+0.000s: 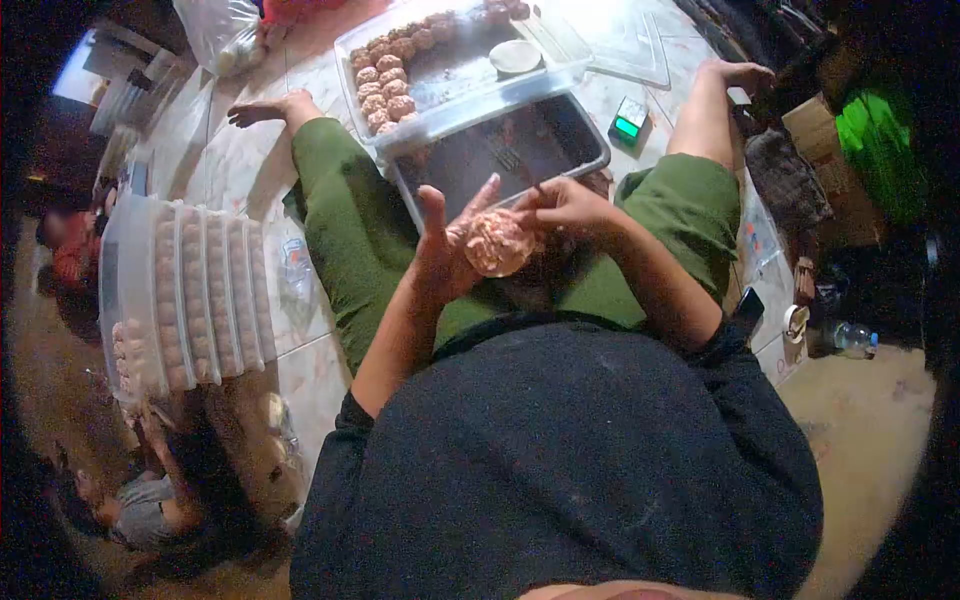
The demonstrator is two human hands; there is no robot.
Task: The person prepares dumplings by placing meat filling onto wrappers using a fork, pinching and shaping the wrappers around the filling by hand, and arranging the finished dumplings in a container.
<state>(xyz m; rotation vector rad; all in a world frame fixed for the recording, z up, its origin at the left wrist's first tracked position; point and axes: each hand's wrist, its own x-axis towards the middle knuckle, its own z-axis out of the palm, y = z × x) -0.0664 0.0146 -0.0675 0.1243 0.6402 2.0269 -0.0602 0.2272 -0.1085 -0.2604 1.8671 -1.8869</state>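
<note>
A round, lumpy pinkish-brown ball of minced mixture (499, 243) rests on my left hand (447, 240), whose thumb and fingers are spread around it. The fingers of my right hand (572, 207) are pinched together at the ball's upper right edge; what is between them, if anything, is too small to make out. Just beyond both hands lies a dark tray (437, 182) with a fork (508, 158) inside. Behind it, a clear plastic container (358, 112) holds rows of similar balls along its left and far sides, and a pale round disc (515, 59).
A small scale with a lit green display (628, 122) sits right of the tray. Stacked clear boxes (130, 250) full of balls stand at left, near another person (150, 510). A plastic bag (222, 35) lies far left, a bottle (856, 339) at right.
</note>
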